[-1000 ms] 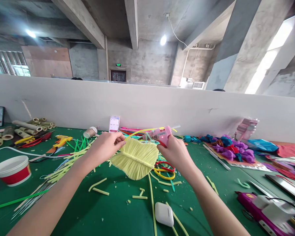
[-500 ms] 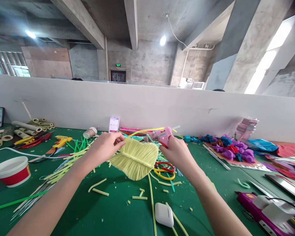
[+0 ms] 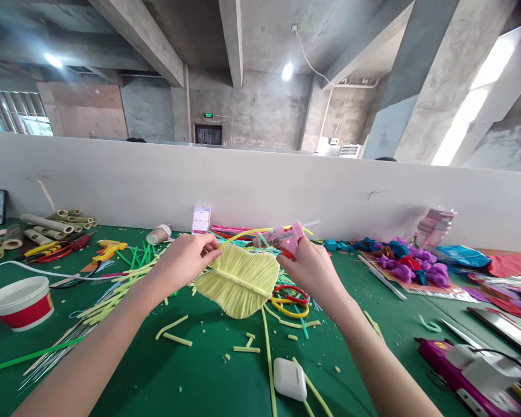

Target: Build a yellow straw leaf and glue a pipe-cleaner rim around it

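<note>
Glue gun (image 3: 292, 236) — partly hidden by right hand (image 3: 315, 263), power strip (image 3: 448, 369) — cropped

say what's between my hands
Between left hand and right hand, the head view shows a yellow leaf-shaped piece, an arching strip and most of the pink glue gun.

Pale Yellow, Dark Green, Pink

From my end I see a leaf shape (image 3: 245, 284) in pale yellow, finely ribbed to either side of a central line, and a pink glue gun (image 3: 290, 238). The table (image 3: 208, 385) reads dark green to me; the cup (image 3: 26, 316) is white with a red band, the power strip (image 3: 440, 355) magenta.
</note>
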Motion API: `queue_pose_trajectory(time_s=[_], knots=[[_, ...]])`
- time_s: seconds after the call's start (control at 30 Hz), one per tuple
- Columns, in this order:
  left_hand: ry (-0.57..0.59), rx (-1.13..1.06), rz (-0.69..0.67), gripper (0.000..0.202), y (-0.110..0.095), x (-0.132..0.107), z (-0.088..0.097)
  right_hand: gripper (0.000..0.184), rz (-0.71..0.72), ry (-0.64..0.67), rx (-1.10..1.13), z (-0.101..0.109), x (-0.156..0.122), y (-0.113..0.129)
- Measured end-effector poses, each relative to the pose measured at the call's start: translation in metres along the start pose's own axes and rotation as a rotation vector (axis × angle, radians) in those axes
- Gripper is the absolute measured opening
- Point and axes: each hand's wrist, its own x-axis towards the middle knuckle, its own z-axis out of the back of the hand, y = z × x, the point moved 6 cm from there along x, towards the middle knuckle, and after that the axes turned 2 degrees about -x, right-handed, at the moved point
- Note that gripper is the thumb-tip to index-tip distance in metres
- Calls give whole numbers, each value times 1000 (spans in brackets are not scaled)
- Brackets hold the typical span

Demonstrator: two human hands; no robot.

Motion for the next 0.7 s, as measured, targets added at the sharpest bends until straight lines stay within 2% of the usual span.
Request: queue_pose_trajectory(time_s=[0.17, 0.7], knots=[[3, 5, -5, 22, -2, 0, 1, 13, 7, 32, -7, -4, -1, 4], [6, -10, -6, 21, -1, 0, 1, 9, 3, 42, -46, -2, 0, -4]])
